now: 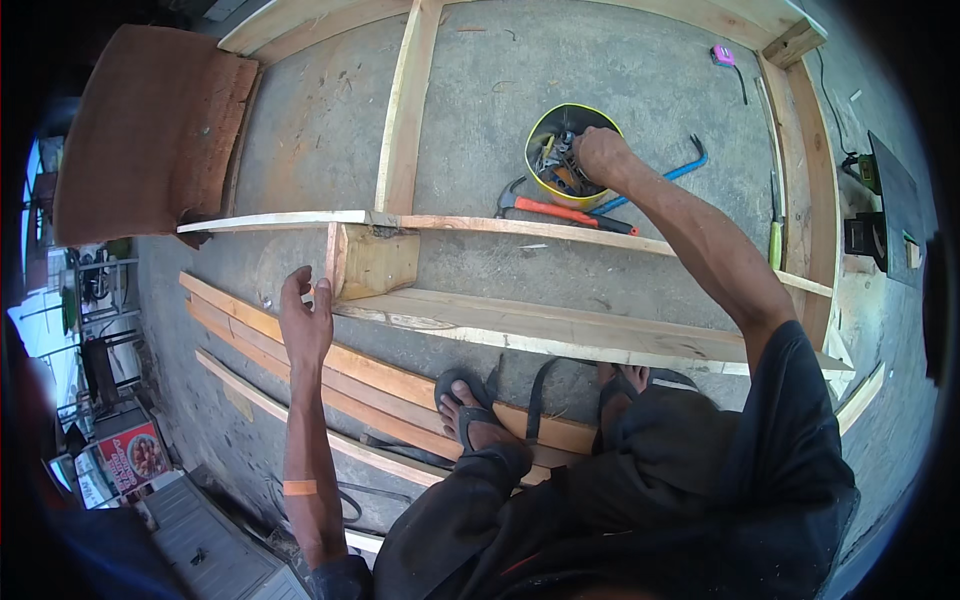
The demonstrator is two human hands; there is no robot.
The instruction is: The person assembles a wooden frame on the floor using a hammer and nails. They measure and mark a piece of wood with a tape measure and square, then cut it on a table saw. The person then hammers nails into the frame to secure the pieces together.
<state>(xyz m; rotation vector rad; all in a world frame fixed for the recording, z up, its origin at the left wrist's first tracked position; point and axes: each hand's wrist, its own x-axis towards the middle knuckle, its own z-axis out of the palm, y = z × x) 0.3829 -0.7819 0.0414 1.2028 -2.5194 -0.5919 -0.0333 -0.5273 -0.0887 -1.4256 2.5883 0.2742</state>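
Observation:
My right hand (604, 160) reaches into a bucket (528, 150) with a yellow rim. Its fingers are curled in among small metal hardware (562, 165); whatever they hold is hidden. Against the bucket's near side lie a claw hammer (560, 210) with an orange and black handle and a blue pry bar (665, 175). My left hand (305, 310) hovers beside a short wooden block (375, 260) in the timber frame (550, 233). Its fingers are apart and nothing is in them.
Loose planks (380, 375) lie on the concrete under my sandalled feet (465, 410). A brown curved panel (150, 130) stands at the far left. A pink tape measure (722, 56) is at the far right, and a green-handled tool (775, 245) rests by the frame's right side.

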